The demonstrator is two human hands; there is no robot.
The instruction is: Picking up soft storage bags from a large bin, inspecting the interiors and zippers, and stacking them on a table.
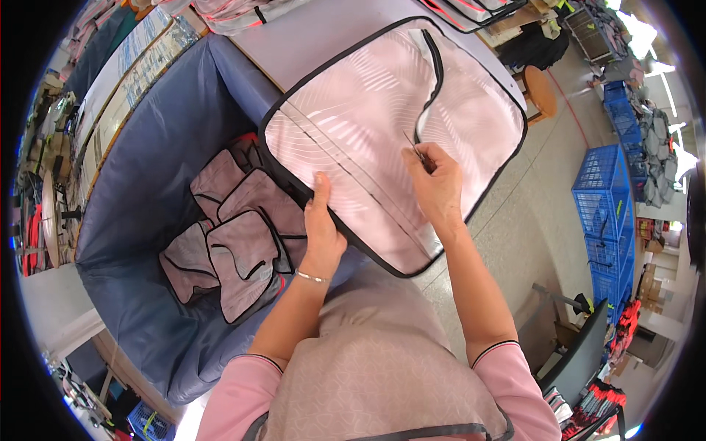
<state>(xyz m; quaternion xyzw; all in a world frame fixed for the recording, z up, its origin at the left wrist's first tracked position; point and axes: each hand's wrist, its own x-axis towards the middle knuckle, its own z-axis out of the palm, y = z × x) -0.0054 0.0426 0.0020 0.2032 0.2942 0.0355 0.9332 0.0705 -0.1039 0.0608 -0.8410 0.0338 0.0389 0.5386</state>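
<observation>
A large pink fabric panel (360, 103) with rounded corners and black binding spreads in front of me, its far part over the table. My left hand (323, 231) grips its near left edge, thumb on top and fingers hidden underneath. Across the panel runs a narrow grey seam line (331, 151). A curved black-edged opening (434, 73) shows a white strip on the far right part. At the lower end of that opening, my right hand (441, 184) is closed around a small dark pointed tool, apparently thread snips (422, 156), tip against the fabric.
On my left, a big blue cloth-lined bin (140, 176) holds several similar pink panels (243, 253). The pale table (254, 55) lies beyond, with more bound pieces (471, 11) on it. A round wooden stool (539, 94) and stacked blue crates (599, 213) stand at right.
</observation>
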